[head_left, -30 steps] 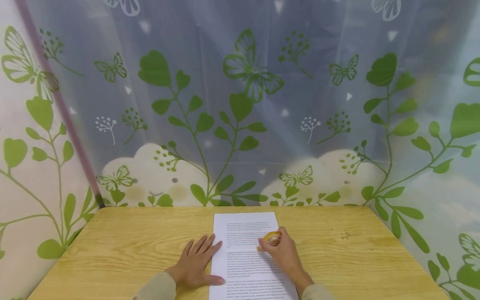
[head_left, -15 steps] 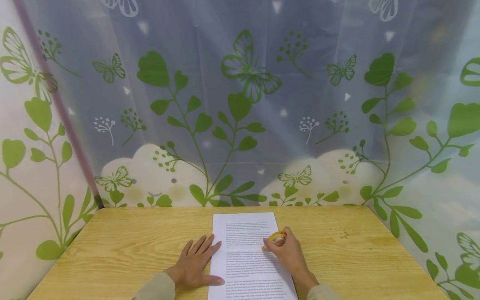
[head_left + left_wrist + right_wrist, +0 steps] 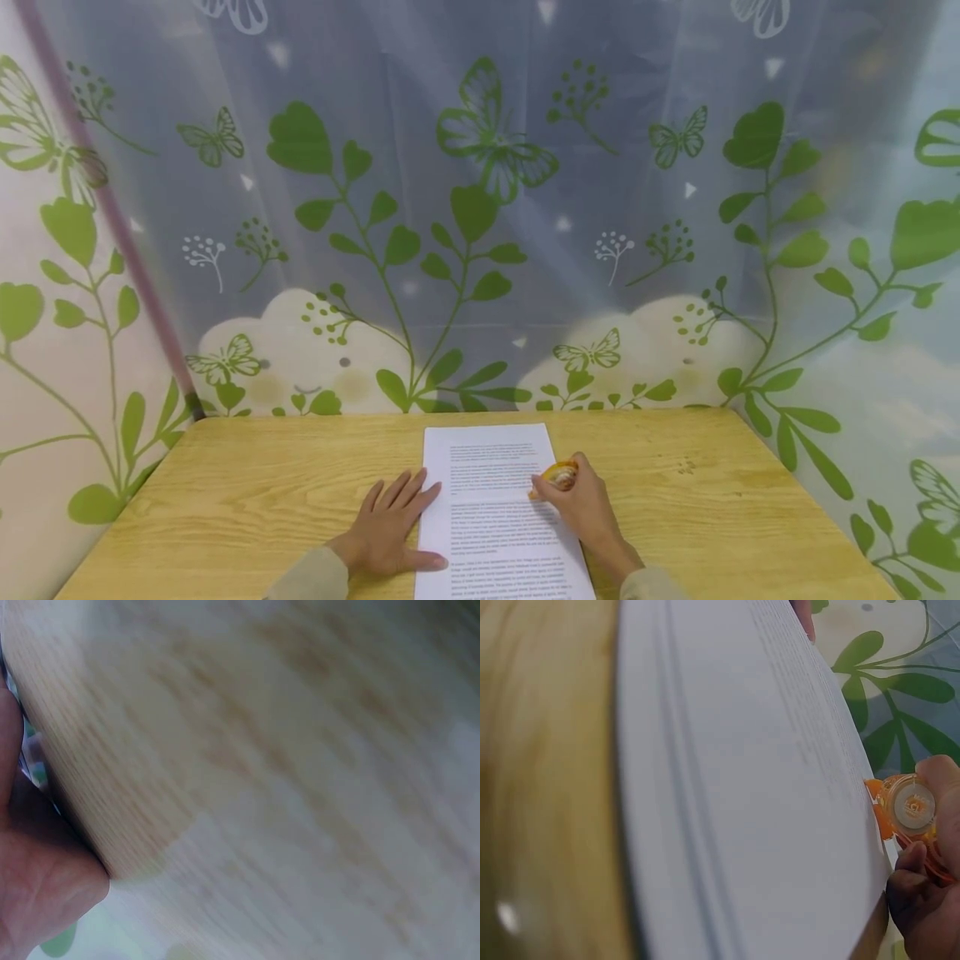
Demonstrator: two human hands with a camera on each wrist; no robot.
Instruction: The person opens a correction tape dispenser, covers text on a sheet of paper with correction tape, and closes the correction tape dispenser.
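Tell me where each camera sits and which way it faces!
Head: on the head, facing forward and down at table, paper and backdrop; left hand and right hand show.
Left wrist: on that wrist, facing blurry table; part of the left hand shows.
Right wrist: on that wrist, facing paper and orange tool; right hand shows.
Head and right wrist share paper, orange tool, right hand.

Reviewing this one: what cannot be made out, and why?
Head view: wording on the white printed paper, too small to read; its near end, cut off by the bottom edge.
Right wrist view: part of the orange plastic tape dispenser, hidden by the right hand.
Left wrist view: most of the left hand, cut off by the left edge.
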